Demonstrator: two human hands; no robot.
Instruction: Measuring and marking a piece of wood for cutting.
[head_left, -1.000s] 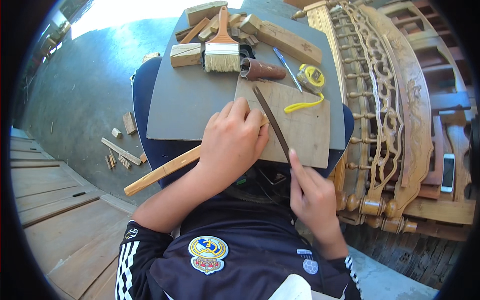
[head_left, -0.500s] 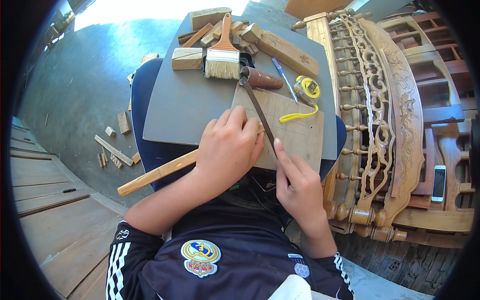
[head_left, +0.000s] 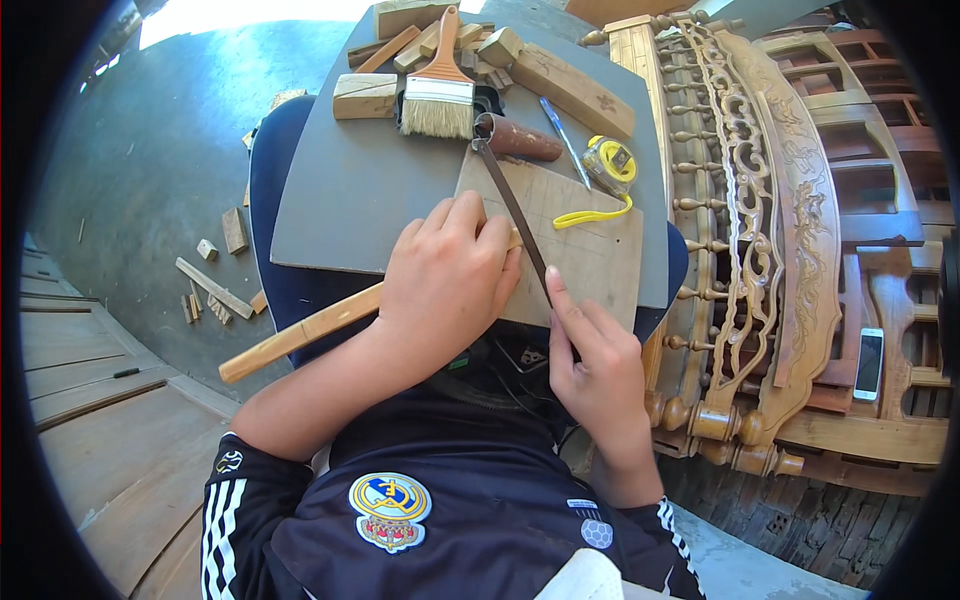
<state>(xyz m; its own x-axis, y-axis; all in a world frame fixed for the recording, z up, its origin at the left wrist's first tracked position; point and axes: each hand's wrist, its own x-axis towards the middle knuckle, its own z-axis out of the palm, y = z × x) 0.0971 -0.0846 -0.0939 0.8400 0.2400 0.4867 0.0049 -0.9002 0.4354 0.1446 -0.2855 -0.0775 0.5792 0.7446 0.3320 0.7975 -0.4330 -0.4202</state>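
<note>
My left hand (head_left: 445,262) is closed around a pale wooden stick (head_left: 305,332), which slants from lower left up past my fingers; its far end shows just beyond my knuckles. In my right hand (head_left: 598,360) is a long, thin, dark metal file (head_left: 515,208), with my index finger laid along it. The file crosses the stick's far end, and its tip reaches a brown cylinder (head_left: 525,139). Whether file and stick touch, I cannot tell. Under both lies a thin wooden board (head_left: 600,262) with pencil lines, resting on a grey panel (head_left: 330,205) over my lap.
A wide paintbrush (head_left: 438,95), a blue pen (head_left: 566,143) and a yellow tape measure (head_left: 610,163) lie on the panel, with several wood blocks (head_left: 575,92) behind. Carved furniture (head_left: 800,215) stands on the right, a phone (head_left: 869,364) on it. Wood scraps (head_left: 215,283) litter the floor.
The whole view has shifted slightly, so everything sits a little higher and further left. Both hands keep their holds on the stick and the file, with little visible movement between them.
</note>
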